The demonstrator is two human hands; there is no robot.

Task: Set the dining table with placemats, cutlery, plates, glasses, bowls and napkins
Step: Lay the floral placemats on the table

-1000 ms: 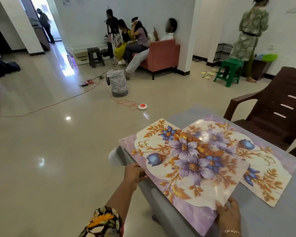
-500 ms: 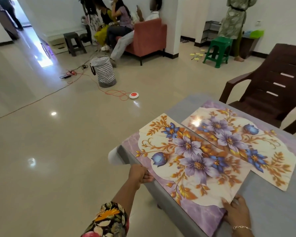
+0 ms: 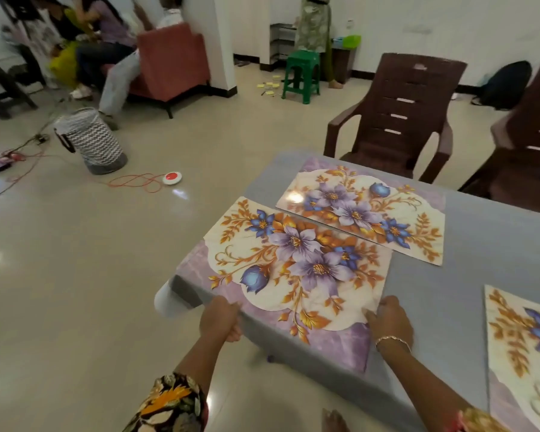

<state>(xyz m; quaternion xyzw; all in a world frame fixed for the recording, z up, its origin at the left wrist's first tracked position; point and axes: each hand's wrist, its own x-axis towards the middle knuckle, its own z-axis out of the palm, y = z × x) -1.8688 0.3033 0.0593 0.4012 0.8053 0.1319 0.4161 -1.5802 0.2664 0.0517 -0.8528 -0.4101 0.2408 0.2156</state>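
The left hand (image 3: 220, 318) curls its fingers round the near left edge of the floral placemat (image 3: 293, 269), which lies flat at the corner of the grey table (image 3: 468, 244), just beside a second placemat (image 3: 365, 210). The right hand (image 3: 390, 321) grips its near right corner, fingers bent. A third placemat (image 3: 524, 338) lies further right.

The room is bright, with soft and even light. The shiny floor (image 3: 75, 291) has small white spots of light on it, one at the left edge and one by the red and white disc (image 3: 172, 178). A white shine sits on a corner of the far mat (image 3: 362, 213). The near mat (image 3: 293, 266) looks sharp and its colours are clear. The people (image 3: 106, 26) by the sofa (image 3: 172, 57) at the top left are smeared and fuzzy. Straight lines bend near the sides of the picture, like the brown chairs (image 3: 399, 113).
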